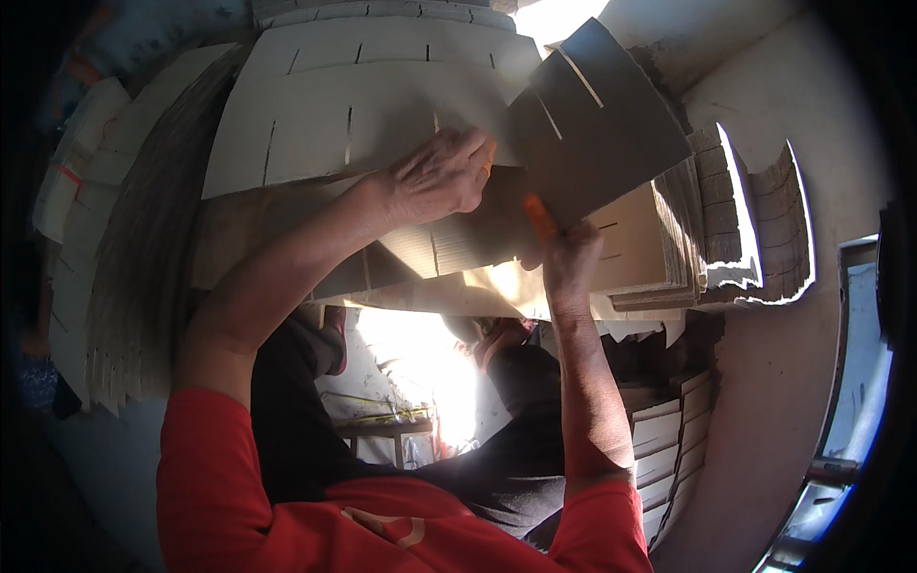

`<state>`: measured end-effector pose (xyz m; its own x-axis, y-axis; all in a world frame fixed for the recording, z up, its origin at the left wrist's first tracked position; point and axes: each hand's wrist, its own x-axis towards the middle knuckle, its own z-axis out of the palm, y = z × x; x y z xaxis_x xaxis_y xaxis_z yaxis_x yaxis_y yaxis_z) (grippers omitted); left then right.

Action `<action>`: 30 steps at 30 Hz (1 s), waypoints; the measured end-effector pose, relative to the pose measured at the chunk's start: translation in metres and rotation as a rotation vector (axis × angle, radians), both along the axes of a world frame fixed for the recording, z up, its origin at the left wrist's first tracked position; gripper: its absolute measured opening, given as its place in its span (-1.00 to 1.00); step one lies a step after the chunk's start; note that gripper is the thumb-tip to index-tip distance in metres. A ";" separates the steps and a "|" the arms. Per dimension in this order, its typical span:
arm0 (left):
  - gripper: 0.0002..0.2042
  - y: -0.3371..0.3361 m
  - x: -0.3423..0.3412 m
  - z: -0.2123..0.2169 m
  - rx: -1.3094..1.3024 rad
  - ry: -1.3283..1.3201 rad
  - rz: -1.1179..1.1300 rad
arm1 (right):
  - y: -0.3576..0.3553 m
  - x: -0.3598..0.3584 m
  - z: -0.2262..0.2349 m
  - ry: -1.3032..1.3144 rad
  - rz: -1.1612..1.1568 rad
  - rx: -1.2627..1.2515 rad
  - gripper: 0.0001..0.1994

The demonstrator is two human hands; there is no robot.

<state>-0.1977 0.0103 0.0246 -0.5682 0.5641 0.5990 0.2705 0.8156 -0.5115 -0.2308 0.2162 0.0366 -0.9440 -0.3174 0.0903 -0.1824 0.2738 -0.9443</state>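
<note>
I note a workshop, apparently for cardboard: slotted sheets (pixel 306 105) before me, tall stack (pixel 158 215) at my left, further piles (pixel 723 205) at right, bare wall (pixel 778 382) beyond.

A plain, pale wall (pixel 841 143) rises along the right side of the room, its surface smooth and dull in the shade. Further right stands a tall, narrow framed panel (pixel 860 334), glowing bluish white; I cannot tell whether it is a window or a door. A cylindrical fitting (pixel 831 470) sits low on its frame. At the upper left, a second wall (pixel 158 38) is grey-blue and stained with dark marks. Strong white light (pixel 549 19) glares at the far side. Below, a dazzling patch of sunlight (pixel 430 372) washes out the pale floor (pixel 368 382). A low wooden frame (pixel 396 430), like a small stool, stands there, with thin yellow strips (pixel 368 417) across it.
</note>
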 end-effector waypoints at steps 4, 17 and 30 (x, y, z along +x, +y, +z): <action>-0.89 -0.005 0.001 -0.005 0.109 -0.035 -0.024 | -0.004 0.010 0.019 0.164 0.003 0.039 -0.83; -0.89 0.006 0.005 -0.003 0.151 -0.068 0.035 | 0.012 0.002 0.012 0.094 0.089 -0.069 -0.87; -0.86 0.014 0.004 -0.017 0.336 -0.048 -0.080 | 0.010 -0.002 0.015 0.032 0.082 -0.033 -0.84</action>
